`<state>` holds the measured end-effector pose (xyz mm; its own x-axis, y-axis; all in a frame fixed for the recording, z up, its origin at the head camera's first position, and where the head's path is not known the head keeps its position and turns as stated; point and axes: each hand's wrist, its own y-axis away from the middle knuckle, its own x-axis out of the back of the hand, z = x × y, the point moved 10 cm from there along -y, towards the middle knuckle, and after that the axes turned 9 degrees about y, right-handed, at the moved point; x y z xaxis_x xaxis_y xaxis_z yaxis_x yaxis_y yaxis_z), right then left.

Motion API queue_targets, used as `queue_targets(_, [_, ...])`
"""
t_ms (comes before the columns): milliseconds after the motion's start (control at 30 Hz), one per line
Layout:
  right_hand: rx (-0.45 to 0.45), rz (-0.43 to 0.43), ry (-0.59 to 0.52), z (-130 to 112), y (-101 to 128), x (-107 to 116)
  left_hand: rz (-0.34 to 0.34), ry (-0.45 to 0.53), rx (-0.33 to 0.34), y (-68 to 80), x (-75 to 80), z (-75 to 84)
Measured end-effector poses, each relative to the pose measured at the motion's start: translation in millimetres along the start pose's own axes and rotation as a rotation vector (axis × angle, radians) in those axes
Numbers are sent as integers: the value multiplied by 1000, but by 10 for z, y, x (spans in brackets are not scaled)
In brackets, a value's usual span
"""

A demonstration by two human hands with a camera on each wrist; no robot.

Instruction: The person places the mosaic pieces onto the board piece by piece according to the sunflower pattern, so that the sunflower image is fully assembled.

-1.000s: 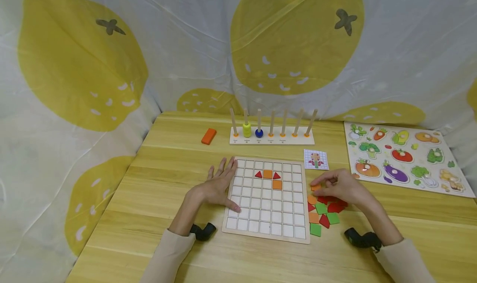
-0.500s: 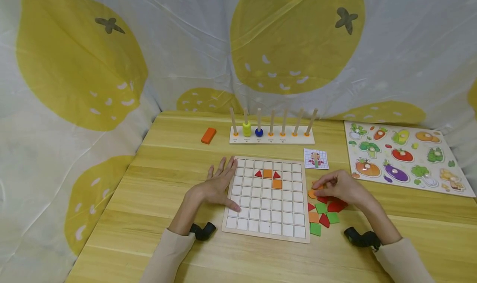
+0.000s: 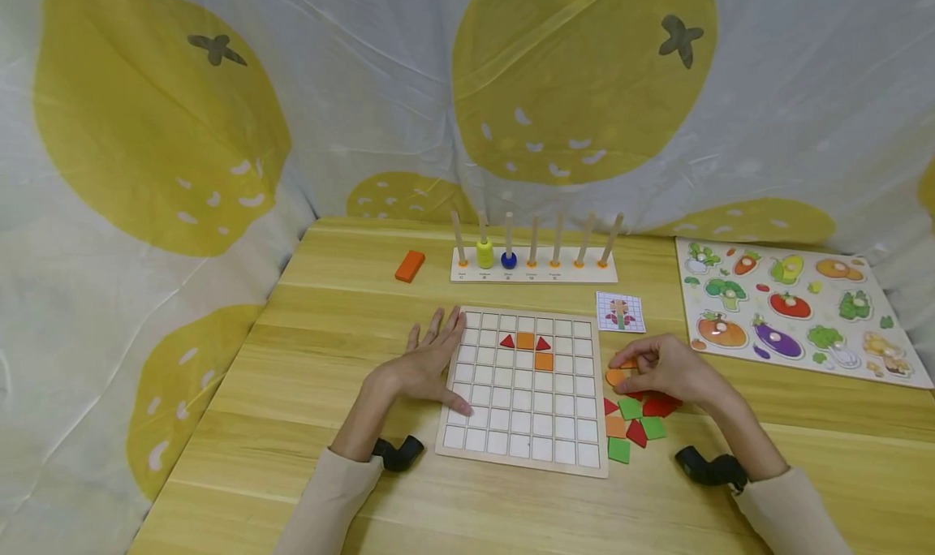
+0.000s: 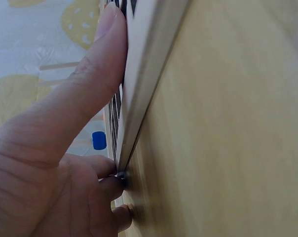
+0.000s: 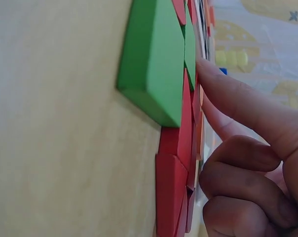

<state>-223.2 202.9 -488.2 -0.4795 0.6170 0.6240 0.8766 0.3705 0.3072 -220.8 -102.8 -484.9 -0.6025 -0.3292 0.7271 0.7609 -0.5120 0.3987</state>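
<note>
My left hand (image 3: 424,372) rests at the left edge of a wooden grid board (image 3: 498,419), thumb over the cells and fingers spread along the frame. In the left wrist view the thumb (image 4: 85,84) lies along the board's top. My right hand (image 3: 678,370) pinches an orange round tile (image 3: 615,376) between thumb and forefinger, at the top of a tile pile right of the board. Its other fingers (image 5: 238,170) are curled in the right wrist view. On the grid sit two red triangles (image 3: 543,344) and two orange squares (image 3: 544,362).
Green squares (image 3: 618,450) and red tiles (image 3: 636,433) lie loose beside the board. A pattern card (image 3: 620,311) is behind them. A peg stand (image 3: 533,275) and an orange block (image 3: 410,266) are at the back. A vegetable puzzle (image 3: 738,360) lies far right.
My right fingers have shifted slightly in the pile, from an orange tile onto the orange round tile, which has moved up and is now between thumb and forefinger. The left hand stays put.
</note>
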Motion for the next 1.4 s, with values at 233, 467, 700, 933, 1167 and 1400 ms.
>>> queue_targets(233, [-4, 3, 9, -3, -1, 5, 3, 1, -1, -7, 1, -7])
queue_targets(467, [0, -5, 35, -1, 9, 9, -4, 6, -21, 14, 15, 13])
queue_targets(700, [-6, 29, 99, -19, 18, 40, 5, 27, -36, 3, 35, -26])
queue_targets(933, [-4, 76, 178, -48, 10, 64, 9, 29, -26, -1, 32, -42])
queue_targets(1167, [13, 134, 181, -111, -5, 121, 3, 35, -29, 5, 30, -33])
queue_targets(1400, [94, 152, 147, -486, -154, 16, 6, 37, -39, 10, 37, -38])
